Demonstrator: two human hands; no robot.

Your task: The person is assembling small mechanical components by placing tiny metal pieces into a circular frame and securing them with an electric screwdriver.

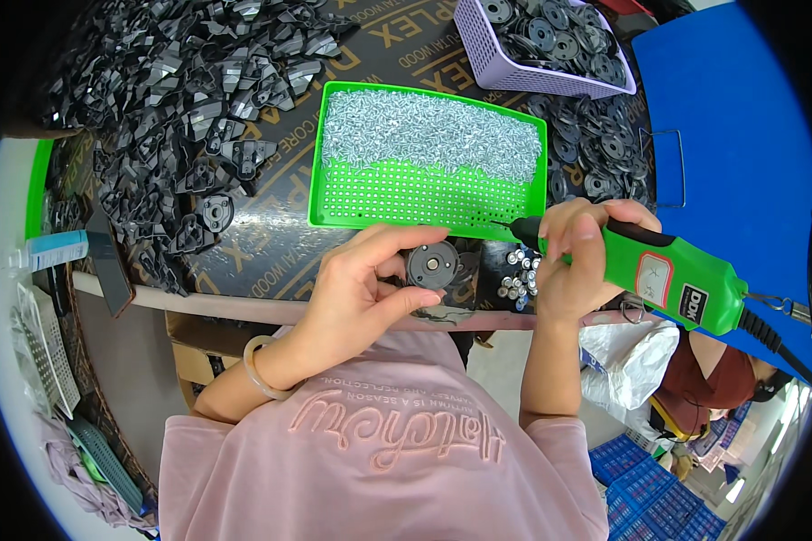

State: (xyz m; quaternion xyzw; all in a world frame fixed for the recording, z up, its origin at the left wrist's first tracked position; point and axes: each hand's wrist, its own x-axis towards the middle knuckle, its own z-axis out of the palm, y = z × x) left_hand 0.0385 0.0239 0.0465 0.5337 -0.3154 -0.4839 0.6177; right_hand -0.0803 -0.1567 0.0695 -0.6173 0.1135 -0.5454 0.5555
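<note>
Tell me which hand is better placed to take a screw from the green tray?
Right, probably. The right hand holds the green electric screwdriver, its tip at the green tray edge near the screws. The left hand holds the round black part.

1. Small-parts assembly workshop, factory-floor type.
2. Bench is a dark plywood sheet [271, 261] with printed lettering, not a finished desk.
3. Bulk stock: big heap of black plastic parts [189, 99] loose on the bench, lilac basket [514, 77] full of round black discs [595, 153].
4. Green perforated tray [406, 203] loaded with small silver screws [433, 135].
5. Green electric screwdriver [668, 270] on a cable, production tool.
6. Blue stacking crates [659, 478] on the floor at lower right.
</note>
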